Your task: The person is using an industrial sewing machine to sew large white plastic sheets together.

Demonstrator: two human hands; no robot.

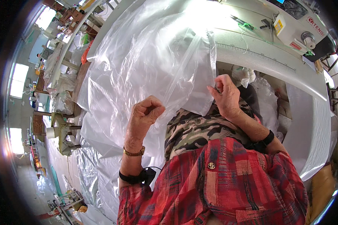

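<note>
1. Clear plastic sheet (150, 63) covers most of the view, draped over the near edge of the white table (259, 56) and hanging down toward the person's lap.
2. Left hand (144, 114) is closed in a loose fist on a fold of the sheet, below the table edge; thumb and fingers are pressed together with the film between them.
3. Right hand (226, 98) is at the sheet's right edge, just under the table edge; its fingertips are pinched together on that edge.
4. Both hands are well apart, with a crumpled span of the sheet hanging between them.
5. A seam or fold line runs down the sheet from the table edge toward the right hand.
6. On the table, beyond the sheet, stands a white sewing machine (298, 28) at the far right.
7. A printed ruler strip (259, 56) runs along the table's near edge, right of the sheet.
8. Green thread (246, 26) lies on the table near the machine.
9. More white fabric (311, 123) hangs off the table at its right end.
10. The left wrist has a gold bracelet (133, 152) and a black band (133, 177); the right wrist has a black band too.
11. Left of the table, further tables with piled plastic recede into the room.
</note>
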